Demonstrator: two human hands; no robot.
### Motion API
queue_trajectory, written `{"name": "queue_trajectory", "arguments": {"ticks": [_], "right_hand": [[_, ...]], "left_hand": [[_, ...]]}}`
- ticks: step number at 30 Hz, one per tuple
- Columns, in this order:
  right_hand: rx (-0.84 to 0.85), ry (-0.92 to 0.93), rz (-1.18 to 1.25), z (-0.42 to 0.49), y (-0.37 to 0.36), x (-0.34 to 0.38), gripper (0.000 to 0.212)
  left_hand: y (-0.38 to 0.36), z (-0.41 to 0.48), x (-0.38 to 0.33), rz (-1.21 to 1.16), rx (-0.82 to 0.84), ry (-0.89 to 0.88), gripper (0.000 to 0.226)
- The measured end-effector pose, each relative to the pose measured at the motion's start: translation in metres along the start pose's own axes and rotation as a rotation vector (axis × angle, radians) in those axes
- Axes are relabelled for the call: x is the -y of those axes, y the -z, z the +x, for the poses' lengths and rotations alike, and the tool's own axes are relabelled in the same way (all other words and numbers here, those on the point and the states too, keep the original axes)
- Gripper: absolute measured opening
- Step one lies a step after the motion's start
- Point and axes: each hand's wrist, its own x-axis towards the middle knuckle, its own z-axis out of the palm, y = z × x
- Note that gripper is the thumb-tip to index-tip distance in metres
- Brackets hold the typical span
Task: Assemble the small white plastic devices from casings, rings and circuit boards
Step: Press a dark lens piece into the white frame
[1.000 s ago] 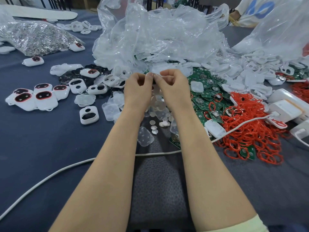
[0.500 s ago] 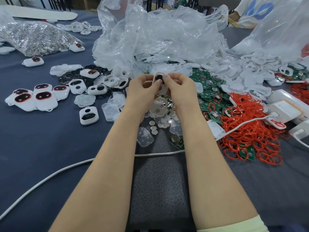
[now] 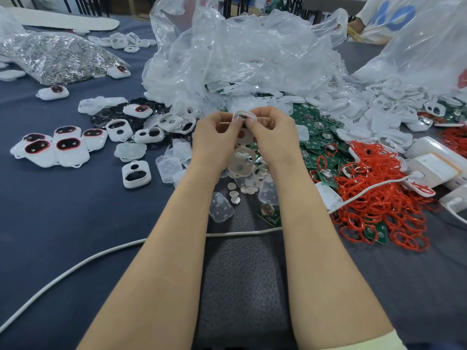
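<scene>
Our left hand (image 3: 214,137) and right hand (image 3: 273,135) meet raised off the table (image 3: 63,223). Fingers curled, each pinches one side of a white casing (image 3: 243,115), probably so both thumbs can press the dark part inside home; what that part is, we cannot tell. Clear covers (image 3: 222,207) and small white discs (image 3: 246,189) lie just beneath, within easy reach. Green boards (image 3: 313,127) and red rings (image 3: 384,205) are heaped to the right as loose stock. Finished devices (image 3: 68,150) sit grouped at the left, seemingly kept apart from the stock. A crumpled bag (image 3: 240,54) lies behind.
</scene>
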Motion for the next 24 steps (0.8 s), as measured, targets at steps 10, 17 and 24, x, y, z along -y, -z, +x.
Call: {"name": "queue_trajectory", "arguments": {"ticks": [10, 17, 24], "right_hand": [[-0.063, 0.107, -0.203, -0.005, -0.002, 0.004, 0.005], [0.235, -0.068, -0.305, -0.01, 0.027, 0.027, 0.013], [0.773, -0.174, -0.841, -0.03, 0.006, 0.037, 0.011]], "left_hand": [[0.0, 0.0, -0.001, 0.217, -0.008, -0.128, 0.004], [0.011, 0.002, -0.004, -0.108, -0.133, -0.004, 0.011], [0.015, 0.009, -0.006, -0.486, -0.285, 0.181, 0.006]]}}
